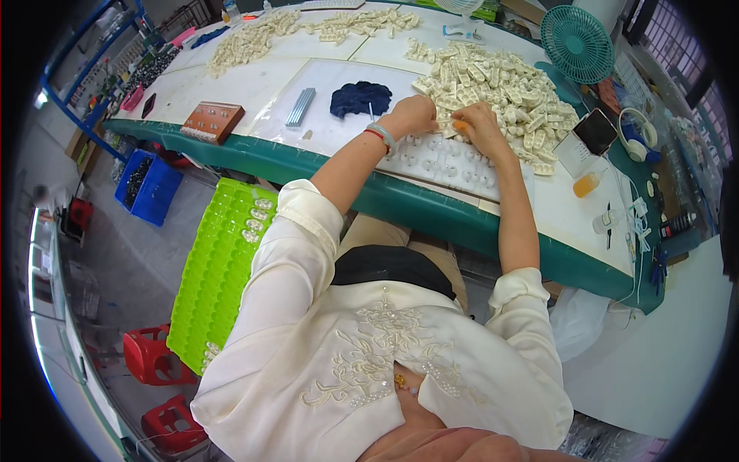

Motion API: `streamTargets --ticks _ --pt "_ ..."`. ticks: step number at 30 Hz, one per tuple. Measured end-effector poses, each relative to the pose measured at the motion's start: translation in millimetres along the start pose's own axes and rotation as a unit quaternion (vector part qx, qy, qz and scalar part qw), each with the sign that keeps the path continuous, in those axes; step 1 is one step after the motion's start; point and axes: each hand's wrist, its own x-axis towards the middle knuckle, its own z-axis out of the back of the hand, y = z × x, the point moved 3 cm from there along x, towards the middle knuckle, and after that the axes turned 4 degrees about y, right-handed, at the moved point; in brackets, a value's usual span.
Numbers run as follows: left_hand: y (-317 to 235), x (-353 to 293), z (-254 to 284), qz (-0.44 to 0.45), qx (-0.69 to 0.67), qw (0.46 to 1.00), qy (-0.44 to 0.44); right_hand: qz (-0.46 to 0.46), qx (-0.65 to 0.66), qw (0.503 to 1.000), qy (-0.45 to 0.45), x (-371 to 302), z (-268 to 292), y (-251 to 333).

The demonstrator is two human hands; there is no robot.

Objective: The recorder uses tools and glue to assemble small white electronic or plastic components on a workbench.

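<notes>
My left hand (416, 115) is closed, fingertips together at the near edge of a large heap of cream-coloured moulded pieces (508, 85). What it pinches is too small to make out. Close beside it, my right hand (481, 129) is also closed, with a small orange thing (460, 125) at its fingertips. Just below both hands lies a white tray (481, 183) with rows of small rounded, whitish shapes. Left of my left hand, a crumpled dark blue cloth (356, 98) rests on the table, a thin pale stick (370, 110) by it.
A bundle of pale blue sticks (301, 107) and a brown box (213, 122) lie to the left. At right are a phone (595, 131), a bottle of orange liquid (586, 185) and a green fan (577, 44). A bright green tray (219, 266) stands left of my lap.
</notes>
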Motion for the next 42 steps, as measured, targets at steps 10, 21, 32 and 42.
streamTargets --ticks 10,21,32,42 --pt "10.6 1.6 0.9 -0.037 0.029 0.997 0.069 -0.056 -0.026 0.995 0.075 -8.8 -7.5 10.8" --pt "35.4 7.1 10.0 -0.119 -0.093 0.985 0.089 0.014 -0.114 0.991 0.063 -3.2 -11.8 10.8" --pt "28.3 -70.9 42.5 -0.146 -0.15 0.976 -0.058 0.044 -0.026 0.995 0.085 -19.7 4.8 62.0" --pt "38.2 -68.8 37.8 -0.114 -0.191 0.974 -0.033 0.029 -0.173 0.984 0.01 -16.8 46.9 33.6"
